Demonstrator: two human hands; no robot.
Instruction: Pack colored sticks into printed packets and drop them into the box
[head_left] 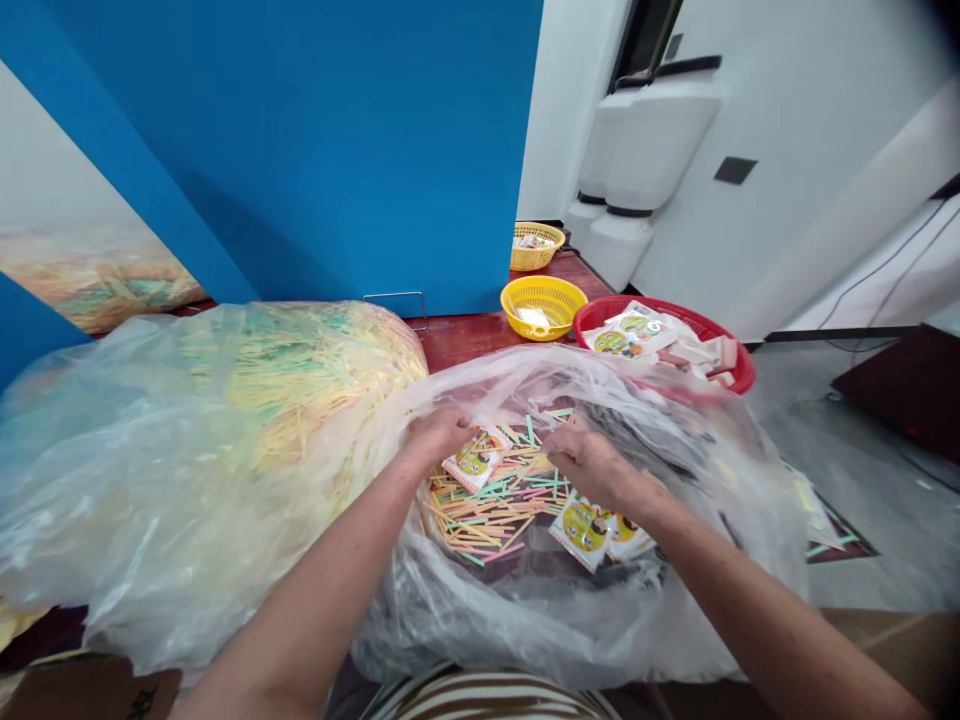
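Note:
My left hand (441, 436) pinches the edge of a small printed white packet (480, 458) with a yellow-green picture. Loose pastel sticks (487, 522), thin and straw-like, lie below it inside an open clear plastic bag (480, 620). Across from it, my right hand (581, 455) is closed, fingertips together over the sticks; what it grips, if anything, is hidden. Under that wrist lie printed packets (583, 530) of the same look.
At the left lies a large clear bag (315, 370) full of pastel sticks. A red basket (739, 365) of packets stands behind the open bag, with a yellow basket (566, 290) and another yellow basket (553, 240) beyond. A blue panel (337, 150) rises behind.

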